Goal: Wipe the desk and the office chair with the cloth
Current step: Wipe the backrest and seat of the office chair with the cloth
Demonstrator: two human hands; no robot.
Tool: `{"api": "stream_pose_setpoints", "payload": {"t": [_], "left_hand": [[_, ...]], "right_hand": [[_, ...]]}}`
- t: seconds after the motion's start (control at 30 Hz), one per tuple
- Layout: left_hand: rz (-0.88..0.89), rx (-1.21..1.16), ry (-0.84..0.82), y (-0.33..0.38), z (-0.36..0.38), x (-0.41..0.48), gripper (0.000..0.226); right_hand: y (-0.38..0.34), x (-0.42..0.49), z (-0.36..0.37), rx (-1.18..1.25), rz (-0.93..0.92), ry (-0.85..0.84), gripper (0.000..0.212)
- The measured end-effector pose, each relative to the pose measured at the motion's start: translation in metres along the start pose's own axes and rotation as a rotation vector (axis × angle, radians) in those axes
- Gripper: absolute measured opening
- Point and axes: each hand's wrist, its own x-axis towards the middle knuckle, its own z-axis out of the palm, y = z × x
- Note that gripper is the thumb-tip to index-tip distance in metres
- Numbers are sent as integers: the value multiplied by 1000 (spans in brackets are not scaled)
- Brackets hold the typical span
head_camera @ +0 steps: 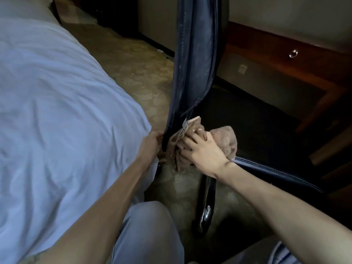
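**Brown cloth pressed at the foot of the chair back**

The cloth (225, 141) is bunched against the lowest part of the office chair (194, 63), where its dark blue back comes down to the rear edge of the seat (266, 168). The right hand (202, 149) lies on top of it, with the fingers curled into the folds, and presses it to the back. A loose part of the cloth hangs out behind this hand, over the seat edge. The left hand (150, 143) is on the other side of the back, toward the bed (57, 92). Its fingers hold the narrow edge of the back, I think to keep it steady. So the two hands are apart, the back between them, and each one is closed on something.

The long axis of the back runs upward and away from the hands, so most of its length lies above the cloth. The right hand is the nearer one, being on the cloth itself. I judge the next stroke goes up along this axis, or sideways onto the seat. The table (285, 60) stands well apart on the right, beyond the chair, and neither hand is near it
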Motion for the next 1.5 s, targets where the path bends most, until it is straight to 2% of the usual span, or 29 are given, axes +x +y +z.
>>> {"api": "stream_pose_setpoints", "payload": {"t": [0.07,0.13,0.2,0.27,0.4,0.47,0.6,0.67,0.77,0.8,0.9,0.97,1.03,1.13,1.23,1.33,1.37,1.43,1.5], "left_hand": [[39,132,-17,1,-2,-3,22],[175,166,-17,2,1,-10,22],[306,132,12,9,11,-14,33],[352,133,12,16,20,-14,45],[254,116,1,28,27,-10,51],[239,117,-13,31,23,-12,53],[205,167,14,38,11,-22,55],[187,126,61,41,7,-18,56],[153,65,96,57,3,-15,50],[169,63,95,64,3,-16,49],[259,45,76,90,11,-17,47],[324,29,48,108,18,-18,48],[377,34,24,125,25,-17,51],[423,4,10,147,36,-19,53],[442,-49,18,160,40,-19,52],[447,-66,47,166,43,-14,53],[446,-70,58,166,43,-12,53],[431,-88,71,165,43,-6,54],[398,-112,57,164,42,-2,55]], "right_hand": [[2,-1,-4,-103,-171,-26,28],[5,2,-10,-167,-280,-26,18],[3,0,-12,-187,-257,-39,22],[-7,-3,-8,-186,-156,-89,37],[-42,9,-9,-263,-61,-373,44],[-49,31,-23,-298,-89,-432,41],[-22,59,-63,-172,-139,-505,45],[5,47,-76,18,-61,-394,37],[37,12,-85,512,279,-115,13],[42,0,-87,670,439,12,14],[53,-23,-96,1143,823,574,27],[64,-27,-109,1200,905,845,20],[75,-19,-131,1068,889,979,26],[93,6,-167,846,754,1123,37],[109,32,-208,766,652,1228,49],[134,61,-249,592,547,1297,51],[142,72,-259,510,494,1233,51],[144,91,-265,455,394,984,61],[133,99,-248,421,381,823,72]]}}
